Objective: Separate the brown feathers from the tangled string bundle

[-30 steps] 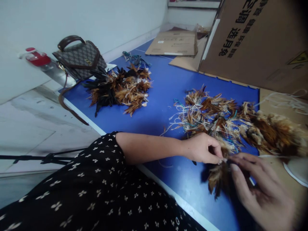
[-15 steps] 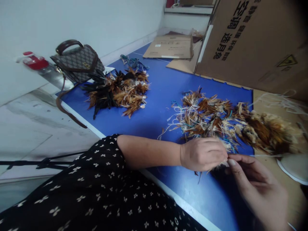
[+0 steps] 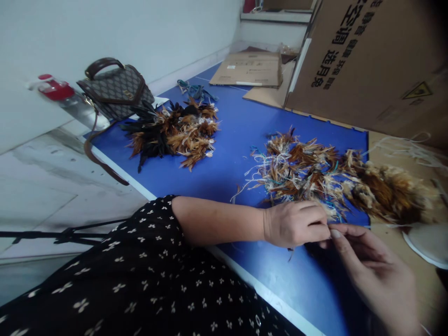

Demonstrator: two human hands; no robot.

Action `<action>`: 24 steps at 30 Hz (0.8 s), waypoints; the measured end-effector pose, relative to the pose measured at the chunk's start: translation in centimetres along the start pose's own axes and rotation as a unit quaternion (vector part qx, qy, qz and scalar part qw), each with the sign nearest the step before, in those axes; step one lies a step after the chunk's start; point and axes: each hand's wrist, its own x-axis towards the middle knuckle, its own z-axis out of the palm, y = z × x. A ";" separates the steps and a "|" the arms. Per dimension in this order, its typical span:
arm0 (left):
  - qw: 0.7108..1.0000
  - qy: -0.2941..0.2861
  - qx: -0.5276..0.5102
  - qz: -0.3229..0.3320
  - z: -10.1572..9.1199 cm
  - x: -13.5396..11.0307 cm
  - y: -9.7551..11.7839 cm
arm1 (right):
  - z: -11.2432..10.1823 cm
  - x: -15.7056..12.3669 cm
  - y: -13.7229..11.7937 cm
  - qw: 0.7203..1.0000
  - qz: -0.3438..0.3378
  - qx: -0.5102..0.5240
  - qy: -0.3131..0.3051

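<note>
My left hand (image 3: 297, 224) is closed over the blue table, its fingers wrapped round a small feather bunch that is mostly hidden; a dark feather tip (image 3: 291, 253) shows below the palm. My right hand (image 3: 380, 270) meets it at the fingertips, thumb and forefinger pinched together. What lies in that pinch is too small to make out. Just behind the hands lies a pile of brown and cream feather bunches (image 3: 308, 161) with white and teal strings. To its right is a fluffier heap of tan and brown feathers (image 3: 388, 189).
Another pile of brown and black feathers (image 3: 189, 130) lies at the left of the blue table (image 3: 234, 135), beside a patterned handbag (image 3: 115, 91) and a red-capped bottle (image 3: 68, 100). A large cardboard box (image 3: 371, 65) stands at the back right. White string (image 3: 406, 147) and a round white-rimmed object (image 3: 427, 245) are at right.
My left hand has turned slightly, and the pale feathers that showed under it are now mostly covered. The right hand's pinch stays against the left fingertips.
</note>
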 end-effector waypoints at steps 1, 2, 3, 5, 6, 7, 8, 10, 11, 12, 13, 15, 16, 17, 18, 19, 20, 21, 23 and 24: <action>1.000 0.004 0.003 0.001 0.1 0.1 -0.1 | 0.1 0.0 -0.1 1.000 0.000 0.004 -0.002; 1.000 0.011 0.003 -0.003 0.2 0.1 -0.3 | 0.2 -0.1 -0.1 1.000 0.002 0.009 -0.002; 1.000 0.016 0.001 -0.008 0.4 0.2 -0.4 | 0.3 -0.1 -0.2 1.000 0.008 0.012 0.003; 1.000 0.022 0.002 -0.010 0.7 0.2 -0.7 | 0.3 -0.2 -0.3 1.000 0.020 0.015 0.016; 1.000 0.025 0.009 -0.004 0.8 0.1 -0.9 | 0.3 -0.2 -0.4 0.999 0.022 0.014 0.021; 0.999 0.029 0.019 0.004 0.8 0.0 -1.0 | 0.2 -0.2 -0.6 0.999 0.020 0.011 0.021; 0.999 0.032 0.033 0.016 0.8 -0.1 -1.2 | 0.2 -0.3 -0.7 1.000 0.017 0.008 0.018; 0.997 0.035 0.058 0.037 0.7 -0.3 -1.4 | 0.0 -0.2 -0.8 1.000 0.004 0.004 0.013; 0.996 0.036 0.068 0.045 0.5 -0.4 -1.5 | -0.1 -0.2 -0.8 1.000 0.001 0.001 0.011; 0.995 0.038 0.074 0.052 0.4 -0.5 -1.6 | -0.2 -0.2 -0.7 1.000 0.000 -0.001 0.008; 0.994 0.040 0.078 0.059 0.3 -0.5 -1.6 | -0.3 -0.2 -0.7 1.000 0.001 -0.004 0.003; 0.994 0.041 0.078 0.066 0.2 -0.6 -1.6 | -0.6 -0.1 -0.4 1.000 0.010 -0.009 -0.012; 0.994 0.039 0.076 0.068 0.2 -0.6 -1.6 | -0.6 -0.1 -0.3 1.000 0.015 -0.010 -0.022; 0.994 0.035 0.075 0.067 0.2 -0.6 -1.6 | -0.7 -0.1 -0.2 0.999 0.018 -0.010 -0.031; 0.994 0.031 0.076 0.065 0.2 -0.6 -1.5 | -0.7 0.0 -0.2 0.999 0.021 -0.011 -0.037; 0.995 0.027 0.077 0.063 0.1 -0.6 -1.4 | -0.7 0.0 -0.2 0.999 0.024 -0.012 -0.040; 0.995 0.021 0.079 0.059 0.1 -0.6 -1.3 | -0.6 0.1 -0.3 0.999 0.027 -0.011 -0.037; 0.995 0.015 0.079 0.053 0.1 -0.6 -1.1 | -0.6 0.1 -0.4 0.999 0.030 -0.008 -0.028; 0.996 0.001 0.073 0.045 -0.1 -0.6 -0.9 | -0.3 0.0 -0.5 0.999 0.034 -0.002 0.004; 0.997 -0.005 0.066 0.045 -0.2 -0.6 -0.8 | -0.2 0.0 -0.6 0.999 0.031 -0.002 0.022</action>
